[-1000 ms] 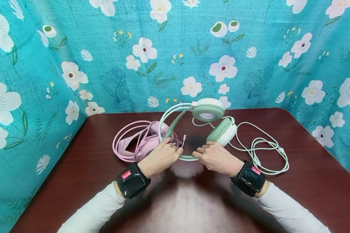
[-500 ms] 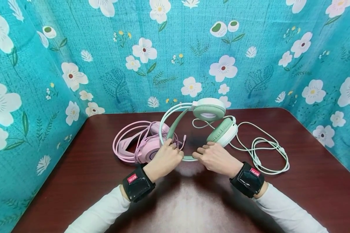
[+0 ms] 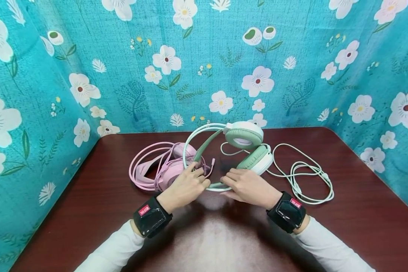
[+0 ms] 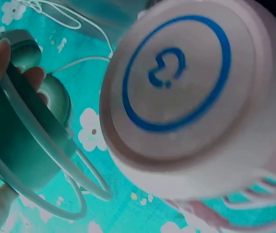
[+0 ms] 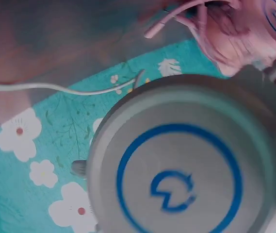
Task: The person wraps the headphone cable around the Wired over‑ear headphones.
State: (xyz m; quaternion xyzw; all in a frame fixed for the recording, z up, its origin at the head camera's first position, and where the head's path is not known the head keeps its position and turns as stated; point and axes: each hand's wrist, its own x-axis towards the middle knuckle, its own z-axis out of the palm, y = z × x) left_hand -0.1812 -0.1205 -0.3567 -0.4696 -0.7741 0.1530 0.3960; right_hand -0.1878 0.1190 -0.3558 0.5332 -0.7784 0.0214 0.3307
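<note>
On my feed the mint-and-white over-ear headset [image 3: 246, 134] has dipped slightly — left hand [image 3: 185, 189] and right hand [image 3: 249, 187] both grip its slim curved headband [image 3: 218, 186], above the glossy dark-red table [image 3: 360, 211]. I judge the handling unfinished.

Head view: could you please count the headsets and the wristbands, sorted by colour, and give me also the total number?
Pink headset: 1
White and green headset: 1
Black wristbands: 2, one on each wrist
Total: 4
</note>
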